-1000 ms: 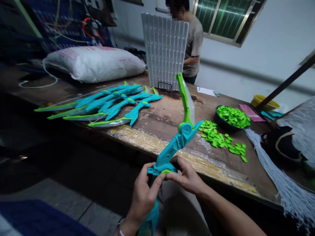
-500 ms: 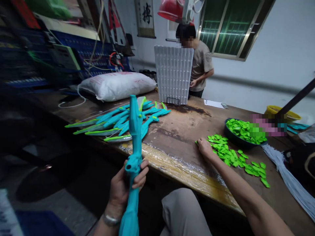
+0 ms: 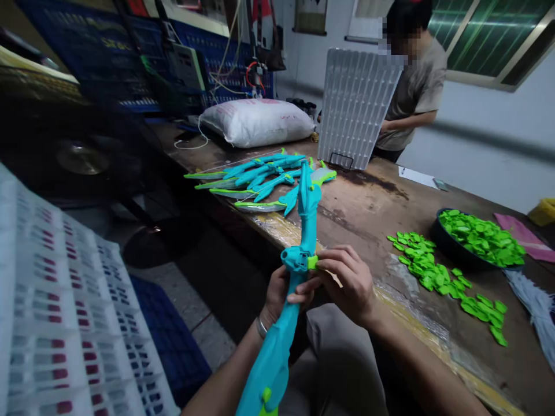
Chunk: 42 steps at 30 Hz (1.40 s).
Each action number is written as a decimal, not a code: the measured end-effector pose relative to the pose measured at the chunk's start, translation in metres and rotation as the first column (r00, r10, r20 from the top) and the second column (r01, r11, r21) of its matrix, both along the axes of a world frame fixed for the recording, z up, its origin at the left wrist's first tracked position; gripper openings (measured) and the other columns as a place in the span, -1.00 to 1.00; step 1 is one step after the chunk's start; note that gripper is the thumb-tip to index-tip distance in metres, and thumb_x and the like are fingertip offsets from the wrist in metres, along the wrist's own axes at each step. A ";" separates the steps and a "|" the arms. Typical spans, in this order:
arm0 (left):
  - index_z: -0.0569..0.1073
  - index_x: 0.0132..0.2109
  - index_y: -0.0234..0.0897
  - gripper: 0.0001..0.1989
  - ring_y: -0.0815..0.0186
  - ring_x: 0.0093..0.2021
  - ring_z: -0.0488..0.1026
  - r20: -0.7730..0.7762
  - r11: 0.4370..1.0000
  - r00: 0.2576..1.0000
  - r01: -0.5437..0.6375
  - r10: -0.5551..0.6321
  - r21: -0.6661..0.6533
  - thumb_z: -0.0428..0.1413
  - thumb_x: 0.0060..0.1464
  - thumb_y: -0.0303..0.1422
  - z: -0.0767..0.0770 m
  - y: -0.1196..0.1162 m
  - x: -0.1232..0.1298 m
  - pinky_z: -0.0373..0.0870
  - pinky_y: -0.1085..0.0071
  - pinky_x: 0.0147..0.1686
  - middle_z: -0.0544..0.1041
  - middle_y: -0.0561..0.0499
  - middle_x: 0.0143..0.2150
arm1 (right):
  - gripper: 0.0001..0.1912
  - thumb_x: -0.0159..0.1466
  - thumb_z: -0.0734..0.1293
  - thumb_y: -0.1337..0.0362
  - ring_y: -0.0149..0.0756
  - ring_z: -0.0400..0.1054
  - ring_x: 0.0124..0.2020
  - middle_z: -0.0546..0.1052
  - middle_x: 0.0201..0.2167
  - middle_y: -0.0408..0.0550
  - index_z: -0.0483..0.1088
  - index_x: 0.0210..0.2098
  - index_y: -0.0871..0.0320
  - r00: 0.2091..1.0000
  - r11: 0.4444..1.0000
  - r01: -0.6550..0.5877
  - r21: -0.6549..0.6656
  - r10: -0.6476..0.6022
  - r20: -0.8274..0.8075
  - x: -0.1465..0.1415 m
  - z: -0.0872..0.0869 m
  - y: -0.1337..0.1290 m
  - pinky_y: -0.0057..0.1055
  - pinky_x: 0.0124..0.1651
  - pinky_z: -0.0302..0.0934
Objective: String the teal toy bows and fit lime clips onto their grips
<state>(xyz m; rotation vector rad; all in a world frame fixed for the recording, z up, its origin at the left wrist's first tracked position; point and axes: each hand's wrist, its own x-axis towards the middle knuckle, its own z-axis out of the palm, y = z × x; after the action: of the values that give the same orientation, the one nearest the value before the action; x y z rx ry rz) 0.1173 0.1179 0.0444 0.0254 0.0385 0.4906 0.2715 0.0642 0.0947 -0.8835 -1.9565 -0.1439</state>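
My left hand (image 3: 276, 296) is wrapped round the grip of a turquoise plastic toy bow (image 3: 309, 228), which stands slanted over my lap. Between the fingertips of my right hand (image 3: 349, 283) is a small bright green plastic piece (image 3: 312, 262). That piece touches the side of the bow's middle, just above the grip. Several similar turquoise toy bows (image 3: 255, 173) with green edges and strings lie in a heap behind. Loose green pieces (image 3: 437, 274) are spread over the table on the right. More of them fill a dark round basin (image 3: 451, 249).
The brown table (image 3: 359, 214) has a taped front edge. A full white sack (image 3: 260, 122) and a ribbed grey panel (image 3: 358, 110) stand at the back, with a person (image 3: 414, 92) behind the panel. A white crate (image 3: 65, 300) is at left; white strings (image 3: 533, 312) hang at right.
My right hand has come from the table to the bow with a green piece. The bow now sits further right in view, held in my left hand. The view has turned left.
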 end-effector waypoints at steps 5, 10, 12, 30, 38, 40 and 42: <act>0.48 -0.27 -0.37 -0.80 0.45 -0.70 0.17 -0.005 0.999 0.999 0.046 -0.046 0.015 -0.01 0.16 -0.38 0.003 -0.004 -0.004 0.08 0.69 -0.86 0.33 -0.03 -0.56 | -0.78 0.40 0.33 0.49 -0.16 0.40 -0.17 0.56 -0.18 0.05 0.42 -0.01 0.12 1.000 0.997 0.015 -0.075 -0.017 -0.023 -0.006 -0.001 0.006 -0.20 -0.12 0.36; 0.48 -0.28 -0.38 -0.81 0.40 -0.63 0.27 -0.010 0.999 0.999 0.032 -0.032 -0.004 0.01 0.13 -0.39 0.005 -0.005 -0.006 0.12 0.68 -0.84 0.37 -0.08 -0.51 | -0.76 0.42 0.32 0.45 -0.19 0.37 -0.24 0.49 -0.24 0.01 0.44 0.05 0.12 0.999 0.991 0.044 -0.124 -0.041 0.028 -0.008 0.002 0.003 -0.27 -0.21 0.34; 0.48 -0.29 -0.38 -0.82 0.39 -0.62 0.29 -0.014 0.999 0.999 0.030 -0.030 -0.013 0.00 0.14 -0.40 0.005 -0.005 -0.006 0.13 0.68 -0.83 0.37 -0.07 -0.51 | -0.78 0.43 0.32 0.43 -0.20 0.39 -0.22 0.49 -0.22 0.01 0.46 0.03 0.10 0.998 0.988 0.047 -0.144 -0.042 0.039 -0.008 0.003 0.003 -0.29 -0.21 0.35; 0.45 -0.24 -0.36 -0.87 0.44 -0.63 0.21 -0.061 0.999 0.998 -0.004 0.002 -0.040 0.03 0.19 -0.39 0.011 -0.013 0.005 0.09 0.65 -0.85 0.36 -0.03 -0.43 | -0.86 0.42 0.37 0.34 -0.28 0.44 -0.25 0.50 -0.26 -0.08 0.45 -0.03 0.09 0.990 0.952 -0.095 -0.292 0.060 -0.127 0.009 0.013 0.001 -0.36 -0.21 0.36; 0.47 -0.25 -0.37 -0.79 0.42 -0.61 0.27 -0.073 1.000 0.997 -0.001 -0.001 -0.026 0.00 0.25 -0.34 0.014 -0.016 0.009 0.17 0.65 -0.83 0.39 -0.06 -0.42 | -0.91 0.41 0.40 0.31 -0.28 0.46 -0.27 0.53 -0.28 -0.08 0.49 -0.08 0.10 0.990 0.944 -0.075 -0.323 0.031 -0.139 0.012 0.017 -0.003 -0.37 -0.20 0.35; 0.46 -0.26 -0.37 -0.80 0.42 -0.61 0.27 -0.077 1.000 0.997 0.001 -0.003 -0.017 0.00 0.24 -0.36 0.014 -0.016 0.009 0.16 0.65 -0.83 0.40 -0.07 -0.41 | -0.92 0.42 0.39 0.28 -0.28 0.46 -0.28 0.52 -0.30 -0.09 0.48 -0.09 0.10 0.991 0.945 -0.079 -0.318 0.039 -0.131 0.013 0.018 -0.003 -0.37 -0.22 0.35; 0.45 -0.27 -0.35 -0.82 0.41 -0.60 0.27 -0.081 1.000 0.997 0.004 -0.005 -0.005 0.00 0.23 -0.38 0.013 -0.016 0.010 0.15 0.65 -0.83 0.40 -0.07 -0.40 | -0.90 0.43 0.38 0.27 -0.28 0.44 -0.29 0.50 -0.30 -0.08 0.47 -0.08 0.11 0.991 0.948 -0.097 -0.303 0.064 -0.117 0.014 0.019 -0.003 -0.37 -0.22 0.35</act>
<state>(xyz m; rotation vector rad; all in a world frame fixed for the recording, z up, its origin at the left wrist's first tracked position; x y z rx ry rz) 0.1271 0.1023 0.0577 0.0405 0.1187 0.4846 0.2851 0.0614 0.1139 -0.9877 -1.9415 0.2596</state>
